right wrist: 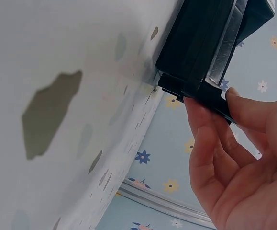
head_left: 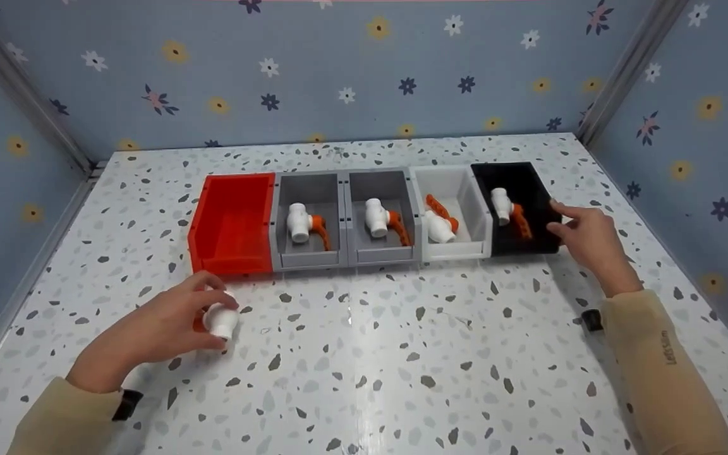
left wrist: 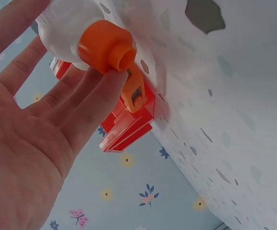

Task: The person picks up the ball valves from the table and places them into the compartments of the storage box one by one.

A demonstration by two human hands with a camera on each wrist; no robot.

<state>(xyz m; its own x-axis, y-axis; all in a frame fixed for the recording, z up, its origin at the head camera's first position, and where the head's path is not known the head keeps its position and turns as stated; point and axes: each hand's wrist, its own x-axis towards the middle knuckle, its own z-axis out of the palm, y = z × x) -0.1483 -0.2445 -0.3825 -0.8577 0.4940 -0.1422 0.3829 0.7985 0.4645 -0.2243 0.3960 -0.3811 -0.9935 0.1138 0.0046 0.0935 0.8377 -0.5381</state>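
Note:
My left hand (head_left: 168,319) grips a white plastic ball valve (head_left: 220,321) just in front of the red bin (head_left: 237,262). In the left wrist view the valve's orange handle (left wrist: 105,45) points toward the camera, with fingers curled behind it. On the far side, my right hand (head_left: 588,237) pinches the right wall of the black bin (head_left: 544,189) between thumb and fingers. The right wrist view shows that thumb and fingers on the dark rim (right wrist: 210,100). Inside the black bin lies another ball valve (head_left: 502,206) with an orange handle.
Left to right, the joined row continues from the red bin with two grey bins (head_left: 310,259) (head_left: 384,254) and a white bin (head_left: 455,251), each holding an orange-handled valve. They stand on a speckled table (head_left: 364,354). Flowered panels (head_left: 313,76) enclose the back and sides.

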